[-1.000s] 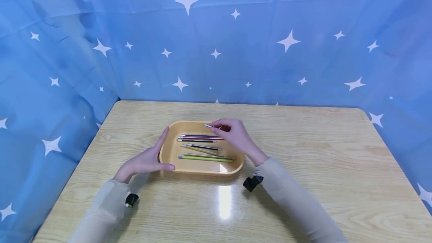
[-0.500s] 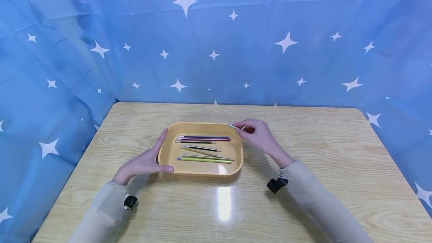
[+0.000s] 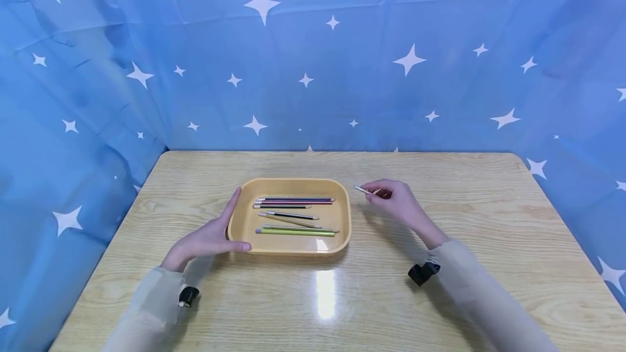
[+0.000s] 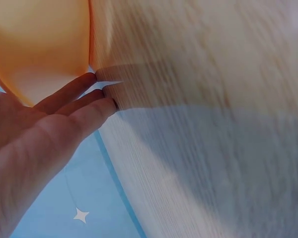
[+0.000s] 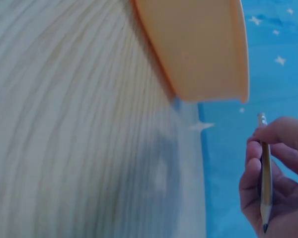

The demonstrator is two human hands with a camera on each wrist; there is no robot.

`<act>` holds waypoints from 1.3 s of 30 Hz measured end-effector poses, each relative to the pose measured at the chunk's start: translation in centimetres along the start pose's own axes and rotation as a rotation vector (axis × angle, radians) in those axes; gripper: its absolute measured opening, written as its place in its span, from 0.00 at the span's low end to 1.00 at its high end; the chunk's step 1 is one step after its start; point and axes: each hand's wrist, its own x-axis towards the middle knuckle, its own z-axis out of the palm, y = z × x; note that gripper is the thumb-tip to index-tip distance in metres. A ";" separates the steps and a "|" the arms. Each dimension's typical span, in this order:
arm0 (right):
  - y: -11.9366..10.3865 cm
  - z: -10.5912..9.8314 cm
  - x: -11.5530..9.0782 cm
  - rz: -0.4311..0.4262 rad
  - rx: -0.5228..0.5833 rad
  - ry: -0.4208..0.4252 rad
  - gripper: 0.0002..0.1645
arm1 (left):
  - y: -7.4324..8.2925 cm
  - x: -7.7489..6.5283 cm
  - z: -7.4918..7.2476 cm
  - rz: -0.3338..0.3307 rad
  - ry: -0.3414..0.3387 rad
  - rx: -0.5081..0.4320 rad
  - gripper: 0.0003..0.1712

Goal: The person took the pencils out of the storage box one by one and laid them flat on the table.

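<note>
A shallow yellow tray (image 3: 337, 249) lies on the table in the head view, with several pencils inside, including a yellow-green pencil (image 3: 295, 232) at the near side. My left hand (image 3: 206, 239) rests against the tray's left end, thumb at the front rim and the other fingers spread along the left side. In the left wrist view its fingers (image 4: 84, 116) look fairly straight beside the tray wall. Just beyond the tray's right end, my right hand (image 3: 400, 204) pinches a short pencil (image 5: 266, 191). That pencil's sharpened tip points down in the right wrist view, its pale end upward.
The wood-grain table (image 3: 469, 216) extends past both sides of the tray. A blue cloth with white stars (image 3: 313, 42) hangs behind it and at the left. Dark wrist cameras sit at both cuffs; light glares off the table in front of the tray.
My right hand has moved from over the tray's far side, rightward past its right rim, carrying the short pencil. The left hand and the pencils in the tray stay as they were.
</note>
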 end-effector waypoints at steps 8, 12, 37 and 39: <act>2.2 -1.7 -1.4 0.058 -0.026 0.005 0.15 | 0.0 0.0 0.1 -0.003 -0.005 -0.048 0.72; 3.4 -2.8 -2.3 0.089 -0.028 0.018 0.16 | -0.1 0.0 0.2 0.005 -0.005 -0.065 0.72; 8.7 -9.2 -7.3 0.240 -0.121 0.259 0.22 | -0.1 0.1 -0.1 0.002 -0.009 -0.064 0.72; 8.8 -9.6 -7.5 0.269 -0.124 0.274 0.23 | -0.2 0.0 -0.1 0.001 -0.009 -0.066 0.72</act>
